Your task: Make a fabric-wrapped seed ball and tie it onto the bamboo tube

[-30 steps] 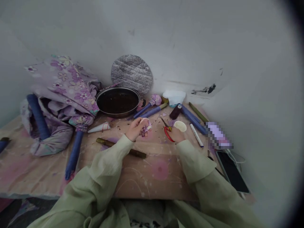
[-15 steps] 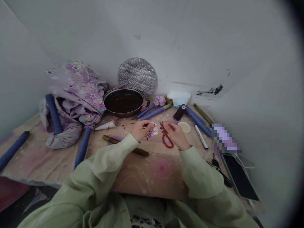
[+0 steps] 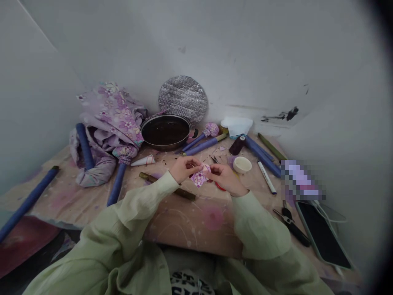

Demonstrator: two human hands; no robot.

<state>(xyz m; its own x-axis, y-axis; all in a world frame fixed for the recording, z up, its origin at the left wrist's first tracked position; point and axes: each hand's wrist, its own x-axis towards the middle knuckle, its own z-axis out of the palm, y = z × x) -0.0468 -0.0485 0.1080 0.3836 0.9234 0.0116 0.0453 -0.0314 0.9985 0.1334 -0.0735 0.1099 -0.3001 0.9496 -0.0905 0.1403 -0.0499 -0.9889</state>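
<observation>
A small piece of purple floral fabric [image 3: 199, 178] hangs between my two hands above the table. My left hand [image 3: 183, 169] pinches its upper left side between thumb and fingers. At its right edge, my right hand [image 3: 226, 178] is closed in a pinch, fingertips on the cloth; whether it also holds something thin I cannot make out. Partly hidden under my right hand lie scissors with a red handle [image 3: 220, 186]. A small white bowl [image 3: 242, 165] sits just beyond that hand. Near my left wrist rests a brown-green stick [image 3: 186, 194], partly covered by my sleeve.
A dark pan [image 3: 166, 131] stands at the back before a round silver mat [image 3: 183, 98]. Floral fabric [image 3: 113, 110] is heaped left, near blue-wrapped sticks [image 3: 29, 200]. To the right lie a thread spool [image 3: 237, 145], a marker [image 3: 267, 177], pliers [image 3: 293, 229] and a phone [image 3: 324, 233].
My right hand has come left from above the scissors to the fabric, so both hands now meet on it. The fabric has turned and hangs lower. The view has shifted slightly left.
</observation>
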